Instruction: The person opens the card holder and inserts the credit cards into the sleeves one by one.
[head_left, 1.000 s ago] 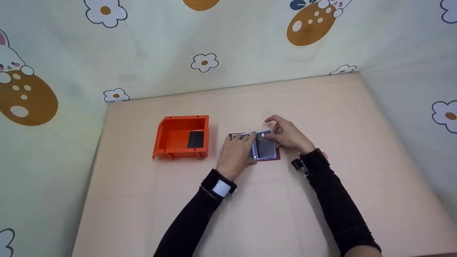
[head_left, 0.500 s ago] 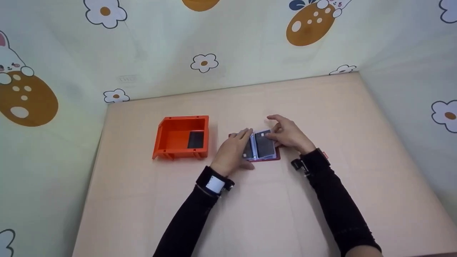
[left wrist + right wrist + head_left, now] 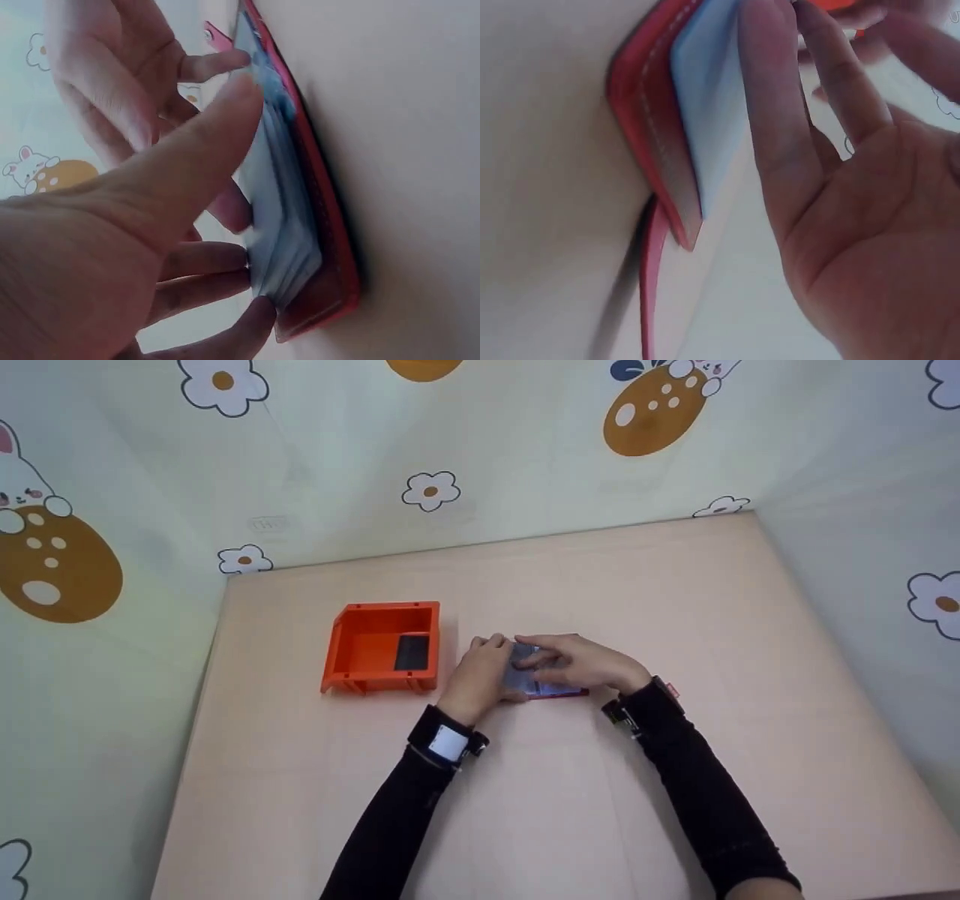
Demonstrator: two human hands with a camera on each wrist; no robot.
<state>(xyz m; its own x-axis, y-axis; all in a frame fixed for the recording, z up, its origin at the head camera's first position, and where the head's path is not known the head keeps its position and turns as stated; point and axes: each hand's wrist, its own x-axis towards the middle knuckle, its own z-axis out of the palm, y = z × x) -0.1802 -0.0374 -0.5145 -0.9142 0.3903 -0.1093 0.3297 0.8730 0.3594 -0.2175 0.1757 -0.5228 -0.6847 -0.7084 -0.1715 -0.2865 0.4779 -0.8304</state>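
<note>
A red card holder [image 3: 337, 255] with a stack of clear plastic sleeves [image 3: 281, 247] lies spread on the table in front of me. At its left half, my left hand [image 3: 474, 675] holds it, bent fingers at the sleeves' edge and thumb along the near side. Over the middle and right half reaches my right hand [image 3: 581, 661], its fingers extended leftward above the sleeves and nearly meeting the left hand. The right wrist view has the right hand [image 3: 870, 195] palm-side, beside a pale sleeve [image 3: 712, 105]. Both hands hide much of the holder.
An orange bin [image 3: 360, 660] stands left of the hands, with a dark flat card [image 3: 412, 652] inside at its right. The strap [image 3: 652, 285] of the holder sticks out onto the table. A patterned cloth wall [image 3: 510, 450] rises behind the table.
My right hand has swung left from the holder's right edge across the sleeves, its fingers spread over them. The left hand has drawn back slightly to the left, its fingers more bent.
</note>
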